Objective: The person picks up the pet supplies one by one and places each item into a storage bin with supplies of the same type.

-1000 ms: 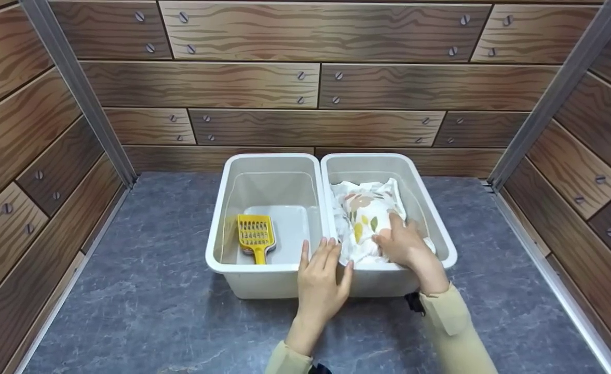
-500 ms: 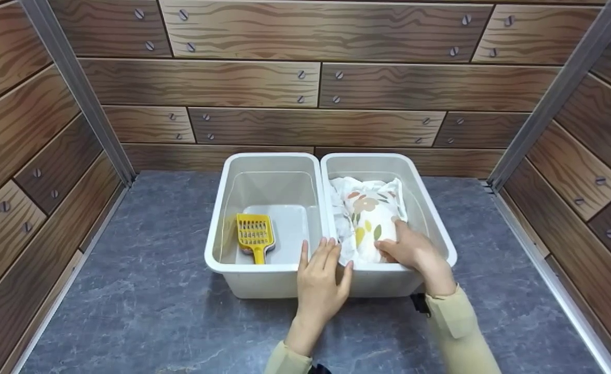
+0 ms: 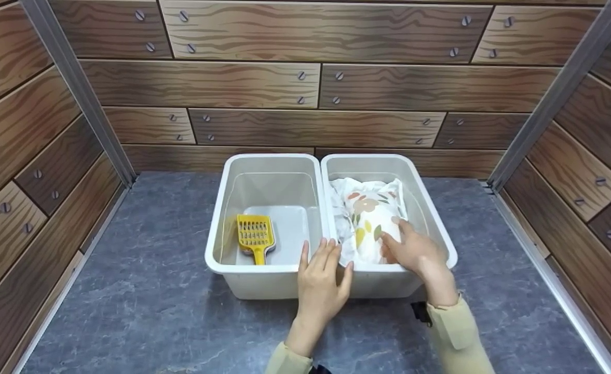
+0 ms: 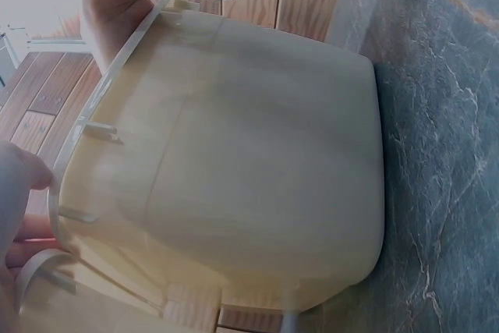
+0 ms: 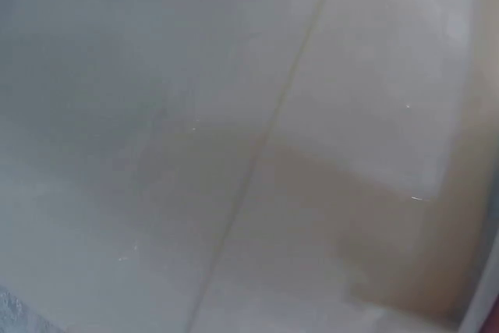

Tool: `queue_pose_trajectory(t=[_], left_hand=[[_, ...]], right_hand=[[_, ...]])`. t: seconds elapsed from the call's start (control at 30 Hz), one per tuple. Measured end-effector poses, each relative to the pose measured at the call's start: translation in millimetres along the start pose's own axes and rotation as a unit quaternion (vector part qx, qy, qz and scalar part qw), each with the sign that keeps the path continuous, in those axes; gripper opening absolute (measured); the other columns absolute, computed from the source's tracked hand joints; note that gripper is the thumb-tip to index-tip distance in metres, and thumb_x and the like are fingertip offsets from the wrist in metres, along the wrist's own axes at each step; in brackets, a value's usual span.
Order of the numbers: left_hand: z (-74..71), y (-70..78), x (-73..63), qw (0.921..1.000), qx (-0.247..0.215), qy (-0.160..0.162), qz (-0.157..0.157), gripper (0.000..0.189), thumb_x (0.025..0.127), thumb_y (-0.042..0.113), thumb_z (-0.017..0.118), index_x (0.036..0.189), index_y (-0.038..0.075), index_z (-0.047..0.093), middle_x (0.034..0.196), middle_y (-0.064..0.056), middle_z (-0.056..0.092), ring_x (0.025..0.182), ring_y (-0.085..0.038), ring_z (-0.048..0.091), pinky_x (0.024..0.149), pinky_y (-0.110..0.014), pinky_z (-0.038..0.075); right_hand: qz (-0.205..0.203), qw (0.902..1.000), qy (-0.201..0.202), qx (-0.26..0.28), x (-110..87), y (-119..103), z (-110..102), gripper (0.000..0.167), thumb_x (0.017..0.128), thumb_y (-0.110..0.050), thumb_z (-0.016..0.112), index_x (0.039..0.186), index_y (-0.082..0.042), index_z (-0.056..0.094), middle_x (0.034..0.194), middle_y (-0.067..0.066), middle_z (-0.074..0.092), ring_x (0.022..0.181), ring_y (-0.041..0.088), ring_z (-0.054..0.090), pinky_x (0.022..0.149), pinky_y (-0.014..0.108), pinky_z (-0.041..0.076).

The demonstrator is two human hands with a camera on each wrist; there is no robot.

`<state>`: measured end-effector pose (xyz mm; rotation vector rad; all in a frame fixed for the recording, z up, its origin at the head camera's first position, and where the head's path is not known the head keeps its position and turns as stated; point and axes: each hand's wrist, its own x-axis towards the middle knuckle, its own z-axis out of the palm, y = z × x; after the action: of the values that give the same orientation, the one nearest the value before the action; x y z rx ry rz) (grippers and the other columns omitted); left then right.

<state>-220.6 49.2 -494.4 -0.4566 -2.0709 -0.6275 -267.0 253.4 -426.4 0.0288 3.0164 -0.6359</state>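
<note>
A white cloth [image 3: 366,218] with a leaf and flower print lies bunched in the right-hand pale plastic bin [image 3: 438,223]. My right hand [image 3: 417,253] reaches over that bin's front rim and rests on the cloth's near right part, thumb and forefinger spread apart. Its other fingers are mostly hidden. My left hand [image 3: 320,283] lies with straight fingers over the front rims where the two bins meet. Its fingers [image 4: 31,251] also show at the rim in the left wrist view. Only the bin's wall [image 5: 234,130] fills the right wrist view, blurred.
The left-hand bin [image 3: 214,228] stands close beside the right one. Inside it lies a yellow slotted litter scoop [image 3: 256,231], handle toward me. Both bins stand on a grey marbled surface [image 3: 144,291], with wood-patterned walls [image 3: 263,85] at the back and sides.
The cloth has become smoother and shifted slightly right. My right hand has moved a little right, and its thumb has lifted back from the printed leaves. The left hand stays put.
</note>
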Motion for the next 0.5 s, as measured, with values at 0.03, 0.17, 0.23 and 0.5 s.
queue_pose_trajectory(t=[0.03, 0.17, 0.23, 0.5], left_hand=[[-0.1, 0.3, 0.2, 1.0, 0.0, -0.002, -0.001, 0.035, 0.08, 0.028, 0.077, 0.106, 0.005, 0.072, 0.113, -0.01, 0.071, 0.112, -0.026, 0.065, 0.111, -0.048, 0.033], [-0.5, 1.6, 0.4, 0.9999, 0.001, -0.012, -0.007, 0.035, 0.08, 0.028, 0.077, 0.107, 0.005, 0.072, 0.114, -0.01, 0.071, 0.112, -0.025, 0.065, 0.111, -0.047, 0.034], [-0.7, 2.0, 0.0, 0.9998, 0.001, -0.015, -0.011, 0.035, 0.08, 0.028, 0.077, 0.107, 0.006, 0.072, 0.114, -0.009, 0.071, 0.113, -0.025, 0.065, 0.11, -0.047, 0.034], [-1.9, -0.3, -1.1, 0.9998, 0.002, -0.019, -0.006, 0.035, 0.081, 0.028, 0.077, 0.108, 0.006, 0.071, 0.115, -0.01, 0.07, 0.114, -0.025, 0.064, 0.11, -0.048, 0.035]], right_hand=[[0.001, 1.0, 0.009, -0.002, -0.8, 0.2, 0.0, 0.07, 0.1, -0.05, 0.041, 0.149, 0.0, 0.034, 0.142, 0.028, 0.047, 0.12, 0.051, 0.05, 0.097, 0.06, 0.042], [0.003, 0.9994, 0.032, -0.01, -5.3, 0.9, -0.7, 0.071, 0.1, -0.055, 0.038, 0.147, -0.002, 0.039, 0.139, 0.025, 0.051, 0.118, 0.05, 0.052, 0.094, 0.06, 0.044], [-0.002, 0.9991, 0.042, -0.008, -7.9, 1.4, -0.8, 0.071, 0.099, -0.055, 0.039, 0.144, -0.001, 0.043, 0.137, 0.025, 0.053, 0.117, 0.05, 0.053, 0.094, 0.06, 0.044], [-0.02, 0.9974, 0.069, 0.002, -23.9, -0.5, -3.0, 0.072, 0.099, -0.055, 0.043, 0.139, 0.005, 0.048, 0.133, 0.029, 0.054, 0.116, 0.051, 0.053, 0.096, 0.061, 0.043]])
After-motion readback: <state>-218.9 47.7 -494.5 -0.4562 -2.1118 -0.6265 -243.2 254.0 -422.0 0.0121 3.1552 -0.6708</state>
